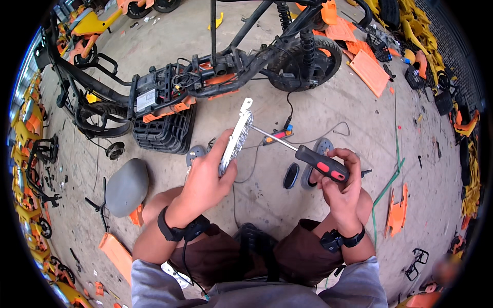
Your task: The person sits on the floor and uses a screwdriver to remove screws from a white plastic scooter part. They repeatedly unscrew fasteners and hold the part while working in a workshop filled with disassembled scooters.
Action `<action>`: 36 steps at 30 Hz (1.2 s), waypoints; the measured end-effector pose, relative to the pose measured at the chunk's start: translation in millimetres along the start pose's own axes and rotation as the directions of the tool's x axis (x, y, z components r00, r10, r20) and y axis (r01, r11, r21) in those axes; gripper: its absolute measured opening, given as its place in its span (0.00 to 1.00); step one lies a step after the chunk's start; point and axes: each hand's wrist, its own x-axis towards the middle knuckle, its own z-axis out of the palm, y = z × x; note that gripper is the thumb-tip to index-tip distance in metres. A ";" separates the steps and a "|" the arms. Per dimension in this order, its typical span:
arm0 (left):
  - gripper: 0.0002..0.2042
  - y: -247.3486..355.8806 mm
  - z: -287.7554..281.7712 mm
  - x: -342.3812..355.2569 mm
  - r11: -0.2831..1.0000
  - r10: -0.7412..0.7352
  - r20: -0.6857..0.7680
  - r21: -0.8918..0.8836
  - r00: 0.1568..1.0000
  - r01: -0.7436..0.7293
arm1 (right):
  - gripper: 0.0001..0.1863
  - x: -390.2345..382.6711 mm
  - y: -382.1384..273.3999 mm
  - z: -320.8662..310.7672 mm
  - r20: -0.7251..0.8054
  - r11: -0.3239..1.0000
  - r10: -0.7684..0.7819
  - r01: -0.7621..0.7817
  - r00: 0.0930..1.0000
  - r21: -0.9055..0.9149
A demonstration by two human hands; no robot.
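My left hand (208, 177) is closed around a narrow white and silver part (238, 137) with a tab at its top end and a row of openings along its side; I cannot tell its exact kind. In my right hand (345, 187) is a screwdriver (323, 164) with a black and red handle, its fingers wrapped round the grip. The screwdriver's shaft slants up to the left, and its tip meets the upper part of the white and silver piece. Both hands are held above the floor, in front of my knees.
A stripped scooter frame (205, 87) stands ahead, with a wheel (305, 64) and a black crate (164, 128). A grey seat (127, 187) lies at left. Slippers (311, 174), a power strip (278, 136) with cables and orange panels (370, 73) are on the floor.
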 end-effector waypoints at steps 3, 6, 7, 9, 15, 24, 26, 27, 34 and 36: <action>0.29 -0.2 -1.0 2.2 1.000 -0.013 -0.015 -0.009 1.000 0.013 | 0.30 0.0 -0.7 9.3 -0.032 0.999 -0.037 0.037 0.999 0.003; 0.29 1.1 -1.5 1.8 0.999 -0.034 0.008 -0.031 0.999 0.034 | 0.30 -4.9 2.3 4.6 -0.066 0.985 -0.050 0.038 0.997 -0.169; 0.29 2.8 -3.5 1.9 0.998 -0.045 0.014 -0.031 0.999 0.045 | 0.31 -3.6 2.7 0.0 -0.044 0.979 -0.038 0.028 0.998 -0.201; 0.29 4.2 -4.7 -0.3 0.997 -0.078 0.039 -0.026 0.996 0.079 | 0.31 -0.2 3.7 -2.4 0.006 0.941 -0.125 0.121 0.992 -0.317; 0.30 1.4 -5.4 0.9 0.999 -0.051 0.032 -0.011 0.998 0.051 | 0.34 -0.5 4.4 3.5 -0.039 0.944 -0.152 0.133 0.988 -0.300; 0.29 0.5 -6.9 -0.9 1.000 0.008 0.002 0.013 1.000 -0.008 | 0.30 5.5 2.4 3.3 0.000 0.915 -0.179 0.167 0.984 -0.366; 0.29 -1.6 -5.6 -1.0 0.999 0.042 -0.015 0.006 0.999 -0.042 | 0.31 0.6 -3.8 2.8 -0.099 0.984 0.135 -0.145 0.986 -0.103; 0.29 -2.1 -5.6 -1.3 0.999 0.039 -0.018 -0.005 0.999 -0.039 | 0.31 0.9 -1.1 2.2 -0.092 0.984 0.090 -0.103 0.992 -0.147; 0.30 -3.8 -5.4 -1.5 0.995 0.069 -0.028 0.081 0.997 -0.067 | 0.31 6.1 0.8 1.4 0.008 0.904 -0.160 0.150 0.987 -0.399; 0.30 -2.5 -7.2 -1.6 0.997 0.041 -0.014 0.072 0.999 -0.040 | 0.34 -0.3 -8.0 3.9 -0.106 0.970 0.181 -0.196 0.978 -0.143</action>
